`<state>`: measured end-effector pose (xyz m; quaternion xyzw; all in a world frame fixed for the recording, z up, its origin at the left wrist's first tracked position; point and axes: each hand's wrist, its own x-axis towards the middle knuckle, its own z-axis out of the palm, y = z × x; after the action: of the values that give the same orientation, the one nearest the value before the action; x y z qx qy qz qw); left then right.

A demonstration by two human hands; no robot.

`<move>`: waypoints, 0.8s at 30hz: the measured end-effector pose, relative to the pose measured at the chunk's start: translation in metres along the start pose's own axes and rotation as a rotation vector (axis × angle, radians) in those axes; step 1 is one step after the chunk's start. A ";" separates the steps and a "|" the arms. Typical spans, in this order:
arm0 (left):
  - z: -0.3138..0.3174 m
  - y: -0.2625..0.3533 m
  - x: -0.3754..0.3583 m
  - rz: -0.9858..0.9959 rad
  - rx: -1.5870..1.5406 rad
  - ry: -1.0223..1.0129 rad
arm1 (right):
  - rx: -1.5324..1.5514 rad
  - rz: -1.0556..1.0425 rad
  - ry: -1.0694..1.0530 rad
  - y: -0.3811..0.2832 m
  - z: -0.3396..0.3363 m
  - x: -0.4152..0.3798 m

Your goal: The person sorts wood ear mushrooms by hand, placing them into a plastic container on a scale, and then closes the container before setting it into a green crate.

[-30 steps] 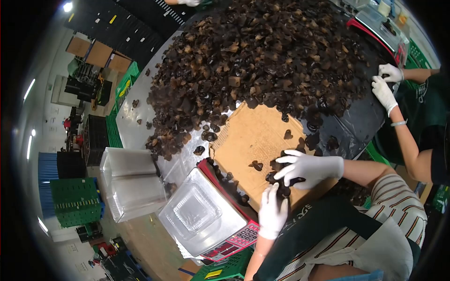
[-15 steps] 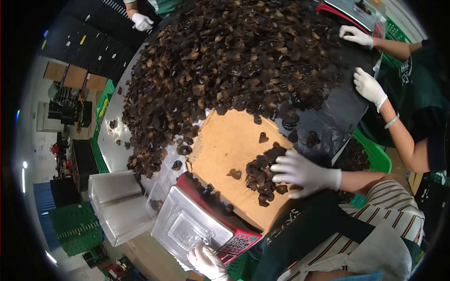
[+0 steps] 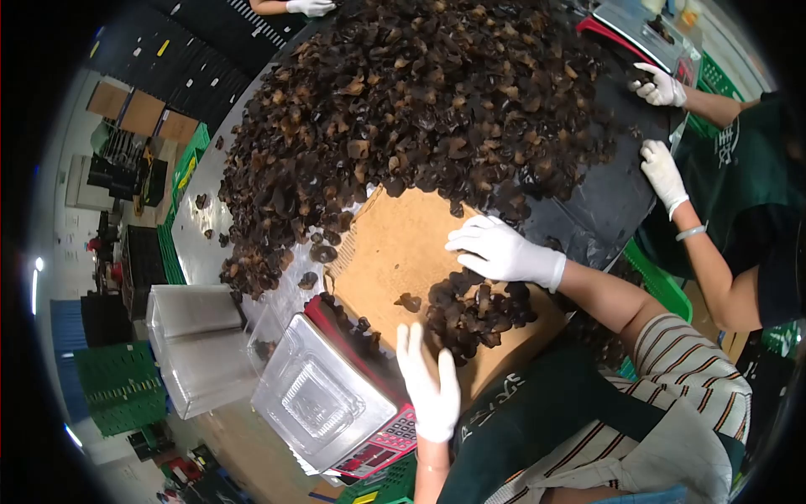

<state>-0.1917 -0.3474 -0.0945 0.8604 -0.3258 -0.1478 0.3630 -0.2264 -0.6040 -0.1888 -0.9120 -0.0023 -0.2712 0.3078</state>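
A small heap of dark wood ear mushrooms lies on a sheet of brown cardboard. My left hand, in a white glove, is open with fingers spread, at the near left edge of the heap. My right hand, also gloved, is just beyond the heap, palm down over the cardboard, its fingers stretched out with nothing seen in them. One loose wood ear piece sits apart to the left. Below it stands a red scale with a metal pan, bearing a clear plastic tray.
A large mound of wood ears covers the table's far side. Clear plastic containers stand stacked at left, near a green crate. At right, a co-worker's gloved hands rest by black plastic sheeting; another co-worker's glove shows at top.
My left hand has left the scale and come up beside the heap, fingers spread. My right hand has moved up and left, off the heap to its far side. The clear tray stays on the pan.
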 end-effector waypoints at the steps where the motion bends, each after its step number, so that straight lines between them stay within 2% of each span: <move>1: 0.018 -0.010 0.014 -0.022 0.015 0.035 | -0.015 0.029 -0.075 -0.001 -0.004 -0.004; 4: 0.053 -0.026 0.055 -0.156 0.177 0.128 | 0.065 0.120 -0.228 -0.021 -0.025 -0.010; 5: 0.059 -0.029 0.058 -0.151 0.257 0.088 | 0.070 0.097 -0.362 -0.026 -0.034 -0.013; 7: 0.070 -0.032 0.061 -0.132 0.416 -0.009 | -0.025 0.000 -0.421 -0.038 -0.042 -0.028; 8: 0.072 -0.035 0.056 -0.020 0.360 0.015 | -0.012 0.011 -0.437 -0.041 -0.045 -0.037; 10: 0.071 -0.044 0.043 0.069 0.154 -0.032 | 0.014 0.051 -0.472 -0.047 -0.048 -0.052; 12: 0.065 -0.046 0.031 0.105 0.004 -0.020 | -0.018 0.059 -0.485 -0.050 -0.046 -0.059; 16: 0.062 -0.051 0.018 0.021 -0.115 0.053 | -0.052 0.040 -0.405 -0.062 -0.041 -0.054; 18: 0.060 -0.050 0.019 0.004 -0.145 0.057 | -0.052 -0.020 -0.302 -0.067 -0.033 -0.053; 24: 0.065 -0.061 0.021 0.012 -0.209 0.084 | -0.066 0.029 -0.265 -0.082 -0.006 -0.046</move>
<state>-0.1807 -0.3635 -0.1838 0.8215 -0.2980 -0.1425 0.4648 -0.2824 -0.5339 -0.1617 -0.9494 -0.0206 -0.1438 0.2785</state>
